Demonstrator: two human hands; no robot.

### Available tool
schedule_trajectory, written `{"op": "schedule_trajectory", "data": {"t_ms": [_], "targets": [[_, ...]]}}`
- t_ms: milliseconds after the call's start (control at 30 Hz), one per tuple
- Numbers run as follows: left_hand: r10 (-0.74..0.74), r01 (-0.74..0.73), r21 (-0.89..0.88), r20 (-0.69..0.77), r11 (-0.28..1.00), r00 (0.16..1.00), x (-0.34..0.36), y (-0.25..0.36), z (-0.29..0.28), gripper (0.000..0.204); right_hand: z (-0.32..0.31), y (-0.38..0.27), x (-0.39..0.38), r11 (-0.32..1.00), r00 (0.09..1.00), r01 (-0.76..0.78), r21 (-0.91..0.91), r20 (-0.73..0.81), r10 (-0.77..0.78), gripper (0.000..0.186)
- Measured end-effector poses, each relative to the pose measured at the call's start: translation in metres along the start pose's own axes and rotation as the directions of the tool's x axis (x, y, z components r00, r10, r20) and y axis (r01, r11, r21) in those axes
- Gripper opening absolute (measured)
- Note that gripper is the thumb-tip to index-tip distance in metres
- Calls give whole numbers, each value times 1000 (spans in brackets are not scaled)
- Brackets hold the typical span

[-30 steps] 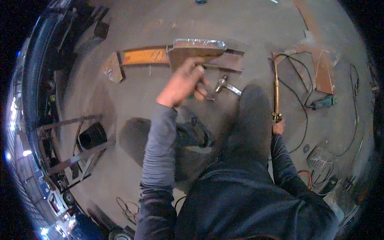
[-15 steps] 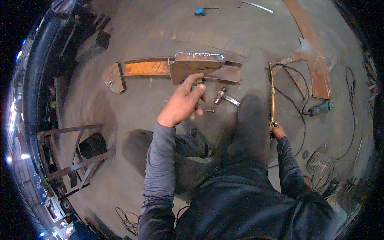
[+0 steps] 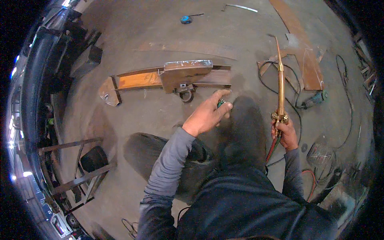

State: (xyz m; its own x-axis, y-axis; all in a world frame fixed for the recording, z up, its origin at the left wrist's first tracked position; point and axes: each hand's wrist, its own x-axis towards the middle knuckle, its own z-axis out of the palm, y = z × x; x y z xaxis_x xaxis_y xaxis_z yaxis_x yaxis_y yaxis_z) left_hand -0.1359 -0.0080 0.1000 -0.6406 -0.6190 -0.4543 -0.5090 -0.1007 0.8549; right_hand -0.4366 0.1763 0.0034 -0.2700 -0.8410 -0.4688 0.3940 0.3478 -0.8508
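My right hand (image 3: 289, 134) is wrapped round the valve end of a brass cutting torch (image 3: 281, 86), its bent tip pointing away from me. Red and green hoses (image 3: 273, 150) run down from the torch. My left hand (image 3: 209, 114) is closed on a small green lighter-like object (image 3: 221, 103), mostly covered by the fingers, in front of my right knee. Beyond that hand, a rusty steel channel (image 3: 138, 80) lies on the floor with a boxy bracket (image 3: 186, 76) across it. A ring-shaped clamp (image 3: 186, 95) shows at the bracket's near side.
A green angle grinder (image 3: 315, 100) with a looping black cable lies at right, near rusty steel plate offcuts (image 3: 312, 76). A blue tape measure (image 3: 186, 19) sits far off. At left stand a metal frame (image 3: 76, 144) and a dark block (image 3: 87, 61).
My right hand has lifted the torch up and closer, its tip swinging up. My left hand has moved right, off the bracket, uncovering the ring clamp; the hammer is no longer visible.
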Motion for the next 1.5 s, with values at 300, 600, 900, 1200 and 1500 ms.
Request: {"op": "schedule_trajectory", "data": {"t_ms": [300,600,900,1200,1500], "targets": [[561,-543,153,-115,825,820,2,19,48,46,75,-78,-48,960,944,273,56,177,-279,52],[642,-646,33,-161,762,750,-27,40,63,40,104,-76,-47,949,904,86,303,376,-202,35],[701,-661,256,-111,705,705,-24,33,70,38,112,-63,-43,908,890,53,417,393,-232,34],[680,-616,304,-191,727,708,-25,32,73,37,125,-66,-44,933,935,69,353,303,-184,38],[506,-514,77,-348,854,789,-6,16,34,38,123,-79,-38,972,951,182,150,223,-213,35]]}}
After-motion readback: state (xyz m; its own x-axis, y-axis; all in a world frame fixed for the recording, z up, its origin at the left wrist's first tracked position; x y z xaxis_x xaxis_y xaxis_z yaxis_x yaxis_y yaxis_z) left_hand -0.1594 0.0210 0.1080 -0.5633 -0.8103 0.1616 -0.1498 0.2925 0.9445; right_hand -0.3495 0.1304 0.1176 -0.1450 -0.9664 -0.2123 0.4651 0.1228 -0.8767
